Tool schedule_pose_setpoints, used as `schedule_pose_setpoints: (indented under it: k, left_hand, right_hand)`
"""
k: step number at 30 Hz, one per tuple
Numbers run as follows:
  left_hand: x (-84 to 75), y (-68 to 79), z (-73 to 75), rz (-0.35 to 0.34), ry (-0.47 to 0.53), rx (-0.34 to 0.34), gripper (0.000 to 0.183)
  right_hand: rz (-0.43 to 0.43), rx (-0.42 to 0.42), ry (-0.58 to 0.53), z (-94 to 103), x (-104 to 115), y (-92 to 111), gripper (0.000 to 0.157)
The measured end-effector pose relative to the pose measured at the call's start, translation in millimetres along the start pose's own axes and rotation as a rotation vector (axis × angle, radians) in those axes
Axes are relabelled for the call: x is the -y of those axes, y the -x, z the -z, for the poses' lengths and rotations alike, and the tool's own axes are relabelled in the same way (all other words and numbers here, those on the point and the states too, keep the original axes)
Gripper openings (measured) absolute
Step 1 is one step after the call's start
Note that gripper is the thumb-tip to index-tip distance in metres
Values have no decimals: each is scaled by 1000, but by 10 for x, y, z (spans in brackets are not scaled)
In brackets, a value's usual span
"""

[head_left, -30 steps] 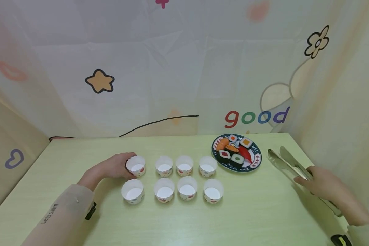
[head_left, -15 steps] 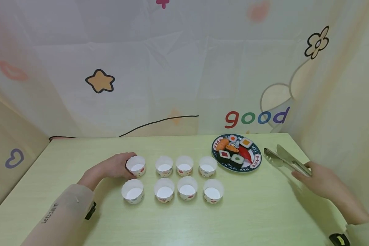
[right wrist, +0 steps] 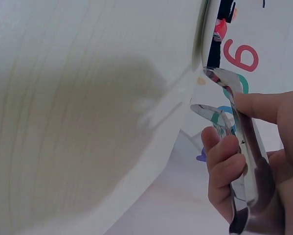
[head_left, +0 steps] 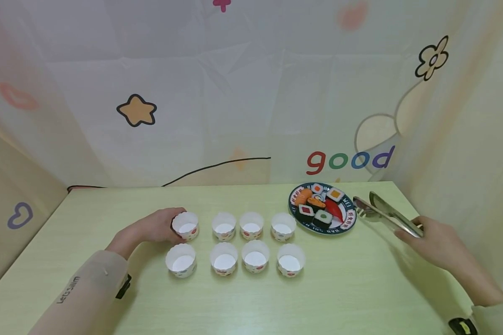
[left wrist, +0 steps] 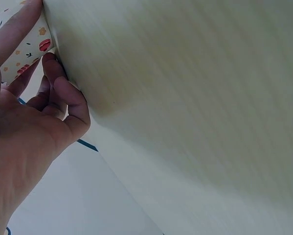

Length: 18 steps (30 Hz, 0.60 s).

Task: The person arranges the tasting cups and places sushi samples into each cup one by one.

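At the left end of the back row, my left hand (head_left: 161, 226) holds a white paper baking cup (head_left: 185, 225) from its left side. In the left wrist view the thumb and a finger lie around that cup (left wrist: 31, 49), which has a flower and fruit print. My right hand (head_left: 438, 244) grips metal tongs (head_left: 391, 216), whose two arms are spread apart. Their tips are over or beside the right rim of a dark patterned plate (head_left: 350, 222) bearing several toy-like sushi pieces (head_left: 323, 217). In the right wrist view the tongs (right wrist: 249, 161) lie between thumb and fingers.
Several more paper baking cups (head_left: 223, 258) stand upright in two rows on the pale green table (head_left: 339, 298). A printed cloth (head_left: 234, 93) hangs behind the table and along both sides.
My right hand has moved the tongs leftward and a little away from me, up to the plate's edge. My left hand and the cups have stayed put.
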<state>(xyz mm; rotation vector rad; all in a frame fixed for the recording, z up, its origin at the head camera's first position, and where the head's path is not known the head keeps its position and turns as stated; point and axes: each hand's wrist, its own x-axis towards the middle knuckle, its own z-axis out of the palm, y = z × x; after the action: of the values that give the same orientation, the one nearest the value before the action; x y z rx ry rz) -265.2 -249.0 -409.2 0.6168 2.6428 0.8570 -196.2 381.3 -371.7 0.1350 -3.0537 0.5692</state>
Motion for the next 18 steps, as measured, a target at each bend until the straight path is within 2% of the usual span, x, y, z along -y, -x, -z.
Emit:
schedule_pose_setpoints:
  k: [6,18]
  left_hand:
    - [2,2,3,-4,2,0,52]
    - [29,-4,0,-13,-9,-3,51]
  right_hand:
    - [8,-20,5,16,125,1,62]
    - [72,-33,-36,19,431,39,53]
